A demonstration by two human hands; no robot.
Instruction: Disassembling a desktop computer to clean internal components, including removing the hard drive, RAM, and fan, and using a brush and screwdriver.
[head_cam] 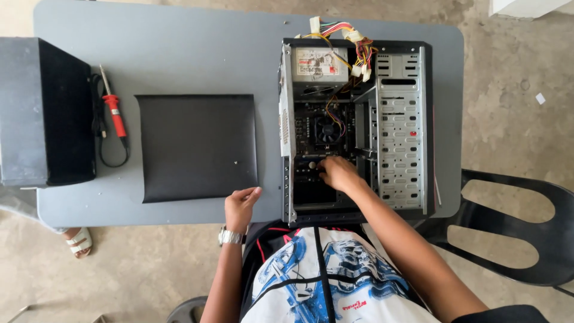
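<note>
A grey bench (197,48) is seen on a concrete floor (514,90), with a black chair (526,239) at lower right. An open computer case (356,125) lies at centre right, its metal drive cage (400,137) and coloured wires (344,36) exposed. A black panel (197,146) lies at centre, a black box (45,110) at far left, a red screwdriver (113,110) between. A pale rectangular label (317,61) sits at the case's top. The right hand (338,173) is inside the case; its grip cannot be told. The left hand (241,206), loosely curled and holding nothing, rests at the panel's corner.

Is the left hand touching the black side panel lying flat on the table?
Cannot tell. In the head view the left hand sits at the black panel's near right corner, but no contact or gap shows plainly.
</note>
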